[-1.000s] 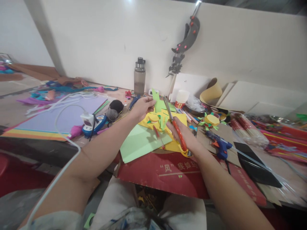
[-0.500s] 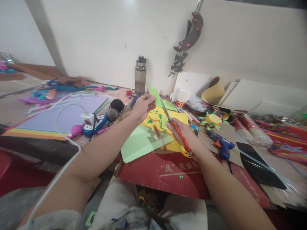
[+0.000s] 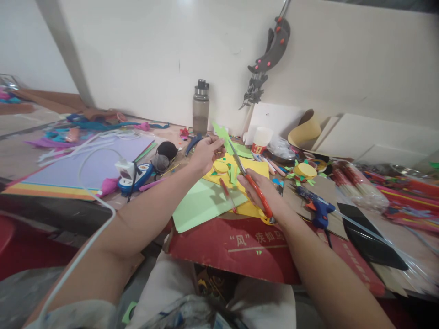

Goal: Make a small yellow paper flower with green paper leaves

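One thin bright-green paper piece is pinched in my left hand, fingertips together, near a yellow paper sheet. My right hand is curled around red-handled metal scissors; whether the blades touch the piece is hard to tell. Behind, a grey see-through plastic bottle holds some liquid; I cannot see inside the red-and-white paper cup.

Single head-worn view, facing forward and down, hands near, wall beyond
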